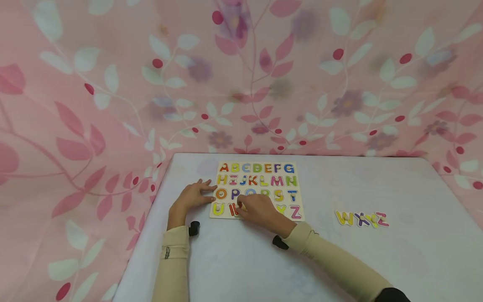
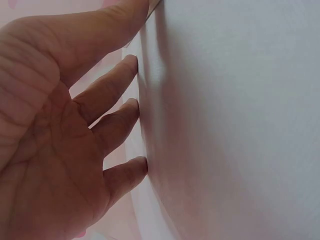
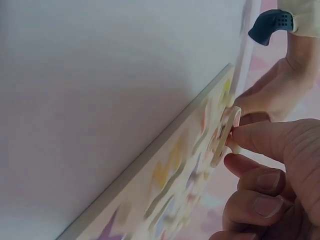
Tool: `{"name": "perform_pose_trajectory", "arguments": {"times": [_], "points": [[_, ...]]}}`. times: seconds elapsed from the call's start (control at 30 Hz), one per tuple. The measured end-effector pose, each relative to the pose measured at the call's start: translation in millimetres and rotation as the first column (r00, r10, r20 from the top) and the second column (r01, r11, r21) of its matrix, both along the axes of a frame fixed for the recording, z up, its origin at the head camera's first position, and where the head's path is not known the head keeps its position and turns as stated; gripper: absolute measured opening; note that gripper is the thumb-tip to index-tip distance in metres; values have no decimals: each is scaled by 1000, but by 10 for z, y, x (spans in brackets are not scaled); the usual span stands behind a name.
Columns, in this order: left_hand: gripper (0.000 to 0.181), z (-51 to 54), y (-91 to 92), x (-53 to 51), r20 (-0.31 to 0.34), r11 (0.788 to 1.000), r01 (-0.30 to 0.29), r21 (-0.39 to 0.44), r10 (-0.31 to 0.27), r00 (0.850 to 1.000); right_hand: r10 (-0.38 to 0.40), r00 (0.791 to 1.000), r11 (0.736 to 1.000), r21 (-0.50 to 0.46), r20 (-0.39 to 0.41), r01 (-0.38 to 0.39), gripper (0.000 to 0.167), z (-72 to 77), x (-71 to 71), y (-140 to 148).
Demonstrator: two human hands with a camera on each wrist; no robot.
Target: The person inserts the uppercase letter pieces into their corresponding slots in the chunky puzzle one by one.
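Observation:
A wooden alphabet puzzle board (image 1: 260, 217) with colourful knobbed letters lies at the far middle of the table. My right hand (image 1: 260, 212) is over its bottom row, pinching a letter puzzle piece (image 3: 226, 134) between thumb and index finger. In the right wrist view the piece stands tilted at the board's surface; my hand hides most of its letter. Red strokes (image 1: 233, 209) show beside the fingertips, right of the yellow U (image 1: 217, 209). My left hand (image 1: 192, 197) rests at the board's left edge, fingers extended; in the left wrist view its fingertips (image 2: 131, 107) touch the white tabletop.
Loose W (image 1: 344, 218), X (image 1: 361, 219), Y (image 1: 374, 220) and Z (image 1: 383, 219) pieces lie in a row on the white table (image 1: 320, 268), right of the board. A pink floral cloth (image 1: 241, 84) hangs behind and to the left.

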State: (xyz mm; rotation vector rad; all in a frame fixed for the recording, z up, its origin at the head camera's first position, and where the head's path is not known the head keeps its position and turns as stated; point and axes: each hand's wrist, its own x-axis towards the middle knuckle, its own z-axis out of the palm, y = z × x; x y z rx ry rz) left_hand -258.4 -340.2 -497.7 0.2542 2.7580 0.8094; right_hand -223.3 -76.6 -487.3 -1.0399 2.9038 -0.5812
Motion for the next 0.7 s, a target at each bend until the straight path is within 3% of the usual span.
{"name": "perform_pose_trajectory", "arguments": {"times": [0.23, 0.43, 0.7], "points": [[50, -5, -16, -10, -21, 1000, 9, -5, -10, 1000, 18, 1000, 1000, -23, 17, -18, 14, -4, -66, -245], [50, -9, -23, -16, -16, 1000, 3, -16, -3, 1000, -13, 997, 999, 40, 72, 10, 13, -61, -117, -263], [50, -2, -26, -9, -16, 1000, 6, -15, -6, 1000, -36, 992, 998, 49, 117, 30, 14, -98, -120, -267]]}}
